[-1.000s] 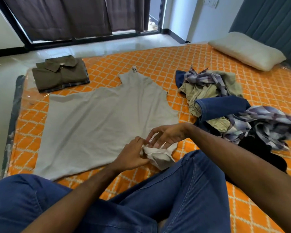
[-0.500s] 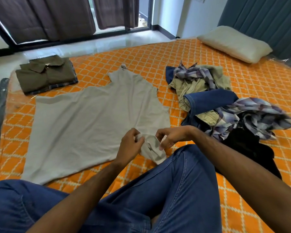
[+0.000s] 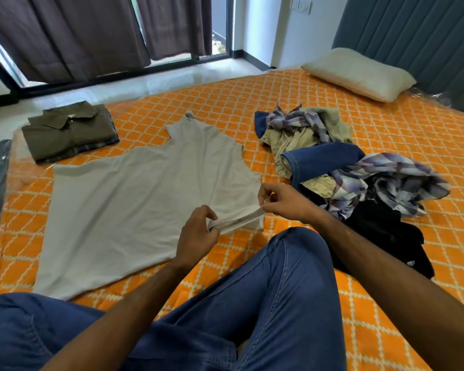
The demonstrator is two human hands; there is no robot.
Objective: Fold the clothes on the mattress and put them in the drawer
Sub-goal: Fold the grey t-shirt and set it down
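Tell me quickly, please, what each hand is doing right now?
Left hand: pinching one end of the grey shirt's stretched edge.
Right hand: pinching the other end of that same edge.

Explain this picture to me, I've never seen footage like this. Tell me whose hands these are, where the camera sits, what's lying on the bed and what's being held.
There is no machine here: a person wears a wide-angle camera on the head, looking down at their own arms and jeans-clad legs. They sit on an orange mattress. A grey sleeveless shirt lies spread flat on it. The left hand and the right hand each pinch one end of its near strap, stretched between them. Far left sits a folded brown shirt; to the right is an unfolded pile of clothes. A pillow lies at the far corner. No drawer is in view.
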